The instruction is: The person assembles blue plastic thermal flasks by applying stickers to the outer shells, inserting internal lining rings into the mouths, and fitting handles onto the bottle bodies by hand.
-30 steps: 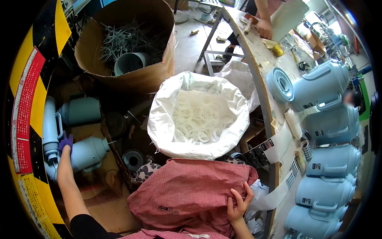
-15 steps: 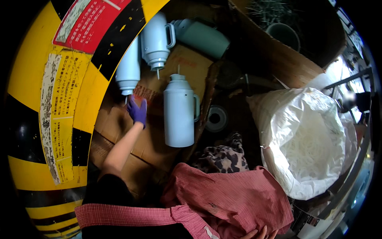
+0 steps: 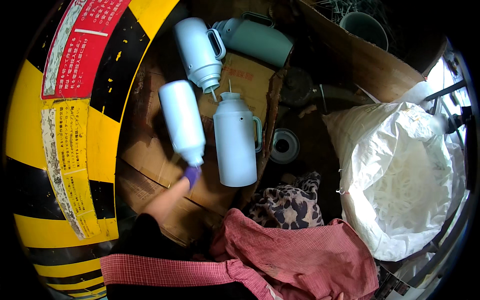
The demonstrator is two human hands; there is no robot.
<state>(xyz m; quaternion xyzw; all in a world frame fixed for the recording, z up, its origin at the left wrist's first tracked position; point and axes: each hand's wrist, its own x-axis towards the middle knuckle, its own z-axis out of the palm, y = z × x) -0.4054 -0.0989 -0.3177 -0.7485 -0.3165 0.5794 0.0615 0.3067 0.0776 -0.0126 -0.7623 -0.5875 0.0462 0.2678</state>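
Note:
My left hand (image 3: 192, 175), in a purple glove, is closed at the narrow lower end of a light blue jug body (image 3: 182, 119), which lies tilted over the cardboard. Right of it another light blue jug body (image 3: 235, 142) with a side handle lies with its neck and a thin sprue pointing away from me. Beyond them lies a third light blue jug body (image 3: 198, 52), its neck toward me, and a dark green one (image 3: 257, 42). Of my right hand (image 3: 340, 296) only a fingertip shows at the lower edge, by the red checked cloth (image 3: 300, 250).
Yellow-and-black striped machine panel (image 3: 105, 65) stands at left. Flattened cardboard (image 3: 155, 155) lies under the jugs. At right is a white sack (image 3: 352, 165) of pale plastic strips. A round grey part (image 3: 286, 146) and leopard-print cloth (image 3: 287, 205) lie between; a carton (image 3: 365, 60) stands behind.
My left hand has taken hold of the left jug body's neck and drawn it toward me and rightward. My right hand has slipped mostly out of view. The whole view has shifted slightly.

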